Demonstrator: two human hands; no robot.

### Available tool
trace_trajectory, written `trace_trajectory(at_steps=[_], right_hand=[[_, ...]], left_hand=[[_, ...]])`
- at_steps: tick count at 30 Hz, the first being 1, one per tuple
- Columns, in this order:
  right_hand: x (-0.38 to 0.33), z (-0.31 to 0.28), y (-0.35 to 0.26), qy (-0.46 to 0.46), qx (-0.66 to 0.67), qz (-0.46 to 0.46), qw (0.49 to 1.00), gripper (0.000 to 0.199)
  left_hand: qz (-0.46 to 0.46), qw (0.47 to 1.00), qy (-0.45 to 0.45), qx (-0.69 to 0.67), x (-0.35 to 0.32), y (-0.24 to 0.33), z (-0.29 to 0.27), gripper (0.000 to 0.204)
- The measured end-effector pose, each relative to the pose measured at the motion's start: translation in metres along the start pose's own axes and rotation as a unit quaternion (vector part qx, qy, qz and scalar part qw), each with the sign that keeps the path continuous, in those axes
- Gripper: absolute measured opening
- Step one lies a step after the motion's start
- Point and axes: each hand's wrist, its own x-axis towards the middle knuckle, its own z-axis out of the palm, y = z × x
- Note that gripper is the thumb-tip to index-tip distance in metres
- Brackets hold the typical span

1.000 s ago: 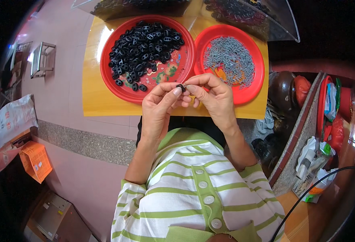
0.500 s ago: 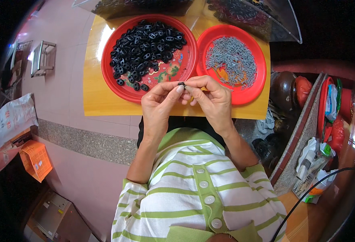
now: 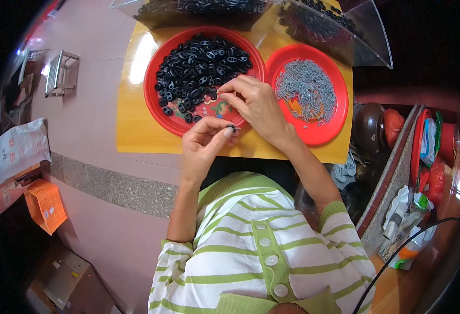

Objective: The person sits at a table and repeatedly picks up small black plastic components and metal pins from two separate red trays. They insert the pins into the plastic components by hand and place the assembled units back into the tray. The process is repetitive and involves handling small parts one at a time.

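Observation:
My left hand point(image 3: 203, 146) is closed, pinching a small black two-hole oval piece point(image 3: 231, 127) between thumb and fingertips at the tray's near edge. A small grey screw point(image 3: 237, 129) sticks out of that piece to the right. My right hand point(image 3: 258, 107) reaches over the big red tray point(image 3: 152, 112); its thumb and forefinger are a little apart, at the edge of a pile of black oval pieces point(image 3: 196, 68). Nothing shows between those fingers. To the right, a smaller red plate point(image 3: 337, 118) holds many grey screws point(image 3: 308, 86).
Both trays stand on a yellow tabletop point(image 3: 135, 141). Clear plastic bins point(image 3: 363, 47) with more black pieces line its far side. A metal stool point(image 3: 60, 73) is on the floor at left. At right, a low ledge point(image 3: 392, 167) has bags beside it, and a black cable point(image 3: 392, 256) hangs nearby.
My hands have come apart. The right one moved up and left over the black pieces; the left stayed with the black piece, slightly lower. The whole view has shifted a little.

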Motion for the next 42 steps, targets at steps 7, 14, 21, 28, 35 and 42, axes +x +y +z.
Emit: trace_trajectory(at_steps=[7,14,21,28,35,42], right_hand=[[0.021,0.027,0.001,-0.008,-0.009,-0.029,1.000,0.015],[0.029,0.039,-0.002,-0.028,-0.091,-0.086,0.992,0.018],[0.030,0.038,-0.004,-0.050,-0.097,-0.061,0.992,0.021],[0.030,0.028,-0.005,-0.057,0.029,-0.026,0.998,0.018],[0.006,-0.015,-0.036,0.050,0.260,0.095,0.960,0.010],[-0.009,-0.021,-0.014,-0.010,0.475,0.227,0.850,0.022]], left_hand=[[-0.012,1.000,-0.016,-0.020,-0.002,-0.003,-0.002,0.009],[-0.015,0.998,-0.039,-0.057,-0.003,-0.006,-0.008,0.012],[-0.004,0.999,-0.019,-0.050,-0.002,-0.008,-0.006,0.010],[-0.009,0.999,-0.010,-0.050,-0.003,-0.003,-0.004,0.009],[0.005,0.997,0.024,-0.074,-0.006,-0.004,-0.003,0.008],[0.015,0.992,0.079,-0.102,0.001,0.009,0.002,0.007]])
